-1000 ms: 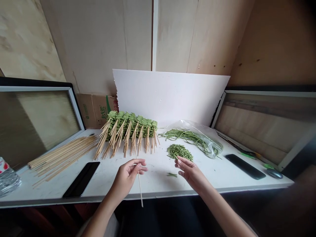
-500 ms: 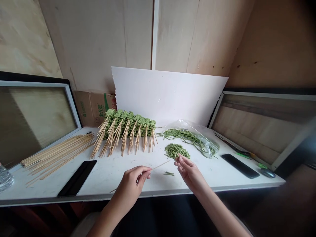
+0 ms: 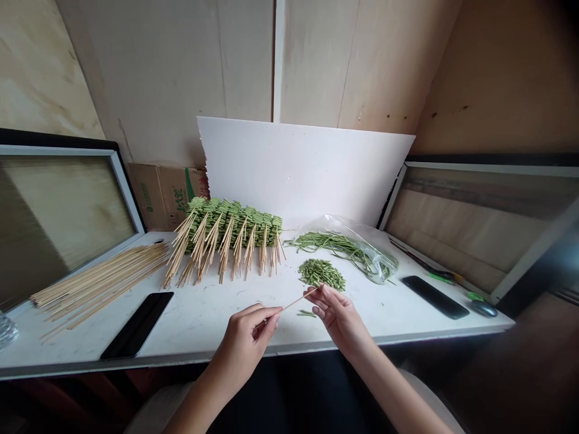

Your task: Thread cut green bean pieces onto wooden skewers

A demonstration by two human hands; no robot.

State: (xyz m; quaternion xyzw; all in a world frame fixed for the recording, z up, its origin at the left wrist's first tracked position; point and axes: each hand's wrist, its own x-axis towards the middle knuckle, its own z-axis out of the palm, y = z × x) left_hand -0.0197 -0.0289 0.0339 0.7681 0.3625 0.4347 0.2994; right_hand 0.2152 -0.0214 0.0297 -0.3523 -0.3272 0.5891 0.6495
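Note:
A thin wooden skewer [image 3: 295, 301] is pinched between the thumb and fingers of my left hand [image 3: 254, 328]. Its far tip reaches the fingertips of my right hand [image 3: 337, 310], which are closed on a small piece of green bean, mostly covered by the fingers. Just behind my right hand lies a heap of cut green bean pieces [image 3: 321, 272]. A few loose pieces [image 3: 306, 313] rest on the white table between my hands. Farther back at the left, threaded bean skewers [image 3: 235, 226] are stacked, their bare sticks pointing toward me.
Bare skewers [image 3: 99, 280] are spread at the left, beside a black phone [image 3: 138, 325]. Long green beans [image 3: 339, 247] lie in a clear plastic bag [image 3: 382, 265] at the back right. Another dark phone [image 3: 435, 296] and a mouse [image 3: 484, 307] are at the right. A white board [image 3: 307, 172] stands behind.
My hands have come closer together, and the skewer's tip now meets the bean piece at my right fingertips. The whole view has shifted slightly.

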